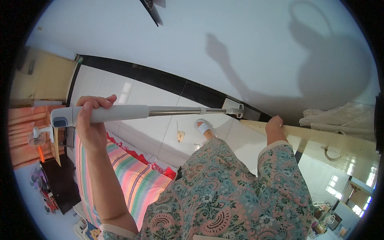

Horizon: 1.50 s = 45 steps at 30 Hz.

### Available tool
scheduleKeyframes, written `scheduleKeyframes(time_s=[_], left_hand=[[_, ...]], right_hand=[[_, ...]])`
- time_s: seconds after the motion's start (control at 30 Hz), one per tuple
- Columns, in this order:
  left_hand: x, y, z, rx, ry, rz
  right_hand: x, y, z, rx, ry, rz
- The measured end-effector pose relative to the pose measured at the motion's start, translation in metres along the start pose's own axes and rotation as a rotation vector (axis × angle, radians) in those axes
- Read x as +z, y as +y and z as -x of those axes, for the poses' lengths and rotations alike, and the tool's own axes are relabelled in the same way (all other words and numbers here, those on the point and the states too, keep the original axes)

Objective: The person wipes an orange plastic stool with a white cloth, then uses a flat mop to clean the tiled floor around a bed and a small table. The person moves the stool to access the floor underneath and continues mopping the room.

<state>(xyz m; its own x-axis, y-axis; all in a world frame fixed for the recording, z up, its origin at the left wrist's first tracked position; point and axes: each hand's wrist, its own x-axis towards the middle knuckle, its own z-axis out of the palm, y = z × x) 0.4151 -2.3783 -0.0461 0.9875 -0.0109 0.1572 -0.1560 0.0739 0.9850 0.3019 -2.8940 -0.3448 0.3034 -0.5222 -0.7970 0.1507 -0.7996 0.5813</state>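
Observation:
My left hand (93,124) is closed around the white handle of a telescopic pole (174,111). The pole lies across the view from left to right. Its metal tube narrows toward a small white end piece (236,111) near the dark baseboard, and a dark grey patch marks the handle's left end. My right hand (274,123) is curled at the upper edge of a cream door (312,141); its fingers are partly hidden. The sleeve and garment about my arms are green with a floral pattern. Below the pole, a foot in a white slipper (203,127) stands on the tiles.
A pale wall (172,52) with a dark baseboard (160,82) runs along the far side. At the left is a bed with a striped sheet (132,172) and red frill. A fan (37,138) stands by orange curtains (24,154). White cloth (340,120) hangs beyond the door.

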Motion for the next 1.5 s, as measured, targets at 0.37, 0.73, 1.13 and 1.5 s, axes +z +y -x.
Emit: scheduleKeyframes(time_s=[0.37, 0.73, 1.13, 1.5], left_hand=[[0.034, 0.038, -0.006, 0.132, -0.184, 0.466], [0.059, -0.018, -0.012, 0.030, -0.330, 0.489], [0.187, -0.098, 0.064, -0.190, -0.839, 0.316], [0.095, 0.021, 0.001, 0.007, -0.961, 0.126]], right_hand=[[-0.114, -0.104, 0.158, -0.683, 1.057, -1.172], [-0.083, -0.104, 0.108, -0.551, 1.036, -1.102], [0.101, -0.050, 0.006, 0.057, 0.714, -1.404], [0.005, -0.119, 0.102, -0.414, 0.730, -1.362]])
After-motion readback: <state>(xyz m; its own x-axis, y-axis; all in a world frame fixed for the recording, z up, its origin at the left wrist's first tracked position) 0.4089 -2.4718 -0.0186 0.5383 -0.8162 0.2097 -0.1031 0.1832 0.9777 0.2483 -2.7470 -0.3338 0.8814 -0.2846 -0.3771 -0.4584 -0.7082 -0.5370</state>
